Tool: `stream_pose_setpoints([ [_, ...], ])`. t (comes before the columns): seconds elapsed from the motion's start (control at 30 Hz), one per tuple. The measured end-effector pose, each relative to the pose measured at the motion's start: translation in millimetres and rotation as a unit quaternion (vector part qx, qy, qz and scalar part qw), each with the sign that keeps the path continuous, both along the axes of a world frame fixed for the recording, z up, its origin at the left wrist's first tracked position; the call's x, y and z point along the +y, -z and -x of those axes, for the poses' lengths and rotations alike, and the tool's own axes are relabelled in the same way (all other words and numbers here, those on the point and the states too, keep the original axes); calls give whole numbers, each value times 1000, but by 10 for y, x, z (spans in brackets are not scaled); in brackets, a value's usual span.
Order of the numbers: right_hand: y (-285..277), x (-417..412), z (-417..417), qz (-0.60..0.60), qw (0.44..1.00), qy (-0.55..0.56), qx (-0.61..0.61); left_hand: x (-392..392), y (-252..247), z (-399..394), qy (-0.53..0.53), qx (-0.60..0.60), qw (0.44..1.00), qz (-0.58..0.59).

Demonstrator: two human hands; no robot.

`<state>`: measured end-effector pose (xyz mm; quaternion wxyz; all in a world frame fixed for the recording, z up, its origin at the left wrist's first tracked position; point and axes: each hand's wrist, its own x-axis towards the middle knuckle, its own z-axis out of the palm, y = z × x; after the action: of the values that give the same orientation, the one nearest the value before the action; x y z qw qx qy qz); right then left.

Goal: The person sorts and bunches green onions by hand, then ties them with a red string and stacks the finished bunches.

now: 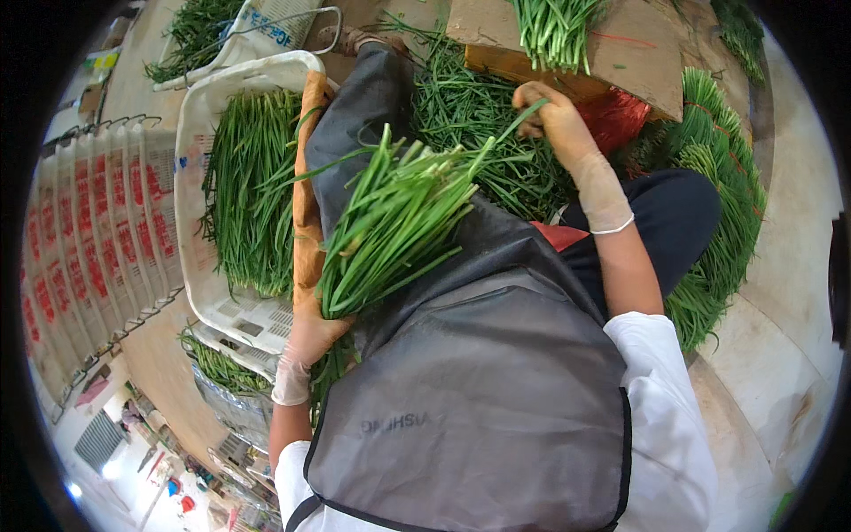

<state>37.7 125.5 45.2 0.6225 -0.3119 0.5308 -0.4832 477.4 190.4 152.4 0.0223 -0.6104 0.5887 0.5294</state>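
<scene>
My left hand [319, 334], in a thin translucent glove, grips a loose bunch of garlic chives [399, 226] by its lower left end. The bunch slants over my lap, its pale cut ends toward the upper right. My right hand [555, 123], gloved likewise, is raised beyond those ends with its fingers curled. A single chive blade [522, 118] stretches from the bunch to these fingers, which seem to pinch it; the contact is partly hidden. Below the right hand lies a heap of loose chive leaves [465, 100]. A dark grey apron [479, 399] covers my front and lap.
A white plastic crate [189, 266] of chives stands left, with an orange-brown strip [309, 219] along its near side. Ahead, a cardboard box [638, 46] carries a chive bundle [558, 33]. Tied chives [718, 193] are piled right. Another crate [106, 226] with red markings sits far left.
</scene>
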Motion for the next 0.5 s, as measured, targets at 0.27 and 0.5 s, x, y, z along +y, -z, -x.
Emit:
stream_pose_setpoints([
  [0.27, -594, 158, -160, 123, 908, -179, 357, -218, -28, -58, 86, -83, 984, 132],
  [0.5, -363, 17, -1314, 131, 862, -298, 389, -313, -109, 196, 207, -190, 938, 205],
])
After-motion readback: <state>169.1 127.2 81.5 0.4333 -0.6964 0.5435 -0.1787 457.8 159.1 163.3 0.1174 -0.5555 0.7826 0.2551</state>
